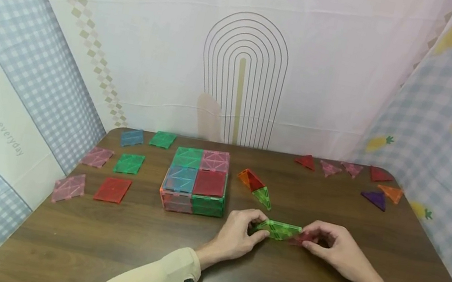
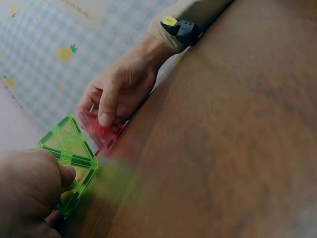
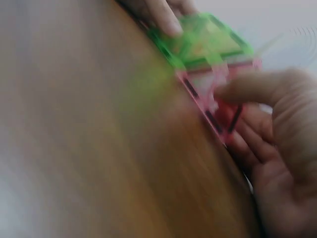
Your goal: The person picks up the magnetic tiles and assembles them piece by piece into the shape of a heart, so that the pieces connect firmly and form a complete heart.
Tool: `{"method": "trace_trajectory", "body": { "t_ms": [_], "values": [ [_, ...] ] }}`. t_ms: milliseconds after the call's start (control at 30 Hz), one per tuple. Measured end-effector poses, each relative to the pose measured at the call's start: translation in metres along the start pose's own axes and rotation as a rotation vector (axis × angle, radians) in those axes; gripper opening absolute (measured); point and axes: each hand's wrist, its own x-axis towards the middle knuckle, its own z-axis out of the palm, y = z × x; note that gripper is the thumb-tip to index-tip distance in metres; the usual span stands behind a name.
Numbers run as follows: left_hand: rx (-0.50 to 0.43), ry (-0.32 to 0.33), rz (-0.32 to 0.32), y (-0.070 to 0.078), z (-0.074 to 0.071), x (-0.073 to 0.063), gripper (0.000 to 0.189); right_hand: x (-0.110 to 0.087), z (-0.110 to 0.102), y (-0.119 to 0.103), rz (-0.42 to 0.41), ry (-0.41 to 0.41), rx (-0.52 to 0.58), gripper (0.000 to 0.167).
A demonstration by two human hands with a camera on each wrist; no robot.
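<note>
Between thumb and fingers, my left hand [image 1: 237,233] pinches translucent green triangular magnetic tiles [image 1: 281,231] joined edge to edge, low over the table. My right hand [image 1: 339,254] pinches a pinkish-red triangular magnetic tile [image 3: 197,85] by its outer part. In the right wrist view the red tile's edge lies along the green piece [image 3: 210,42]; whether they are attached I cannot tell. Part of the green piece is hidden behind the left fingers in the left wrist view. Just beyond the hands lies a joined orange, red and green tile piece [image 1: 253,180].
Left of the hands stands a low box built of square magnetic tiles [image 1: 192,203]. Several loose square tiles, including a red one [image 1: 113,190], lie at the left. Several loose triangles, including a purple one [image 1: 374,199], lie at the back right. Fabric hangings [image 1: 332,79] border the table.
</note>
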Motion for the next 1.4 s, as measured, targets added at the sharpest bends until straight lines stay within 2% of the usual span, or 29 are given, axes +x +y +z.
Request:
{"method": "trace_trajectory", "body": {
  "t_ms": [100,200,433,633,733,867,1067,1400],
  "values": [
    [-0.001,0.004,0.005,-0.001,-0.001,0.000,0.012,0.004,0.009,-0.005,0.002,0.022,-0.038,0.023],
    [0.001,0.008,0.005,-0.003,-0.002,-0.001,0.013,0.005,0.009,-0.006,-0.003,0.011,-0.049,0.020],
    [-0.018,0.018,-0.008,0.000,-0.001,0.000,0.018,0.001,-0.020,0.001,0.010,-0.016,-0.083,0.022],
    [-0.035,0.011,-0.013,0.002,0.000,0.001,0.021,-0.016,-0.050,0.012,0.063,0.107,-0.235,0.023],
    [-0.035,0.013,-0.003,0.003,0.000,0.001,0.020,-0.020,-0.054,0.017,0.089,0.181,-0.283,0.022],
    [-0.040,0.008,0.009,0.002,0.000,0.002,0.019,-0.014,-0.043,0.018,0.109,0.267,-0.332,0.018],
    [-0.045,0.006,0.014,0.001,0.000,0.002,0.018,0.009,-0.014,0.014,0.132,0.381,-0.391,0.017],
    [-0.043,-0.003,0.016,0.002,0.001,0.001,0.017,0.063,0.021,0.015,0.132,0.410,-0.383,0.017]
  ]
}}
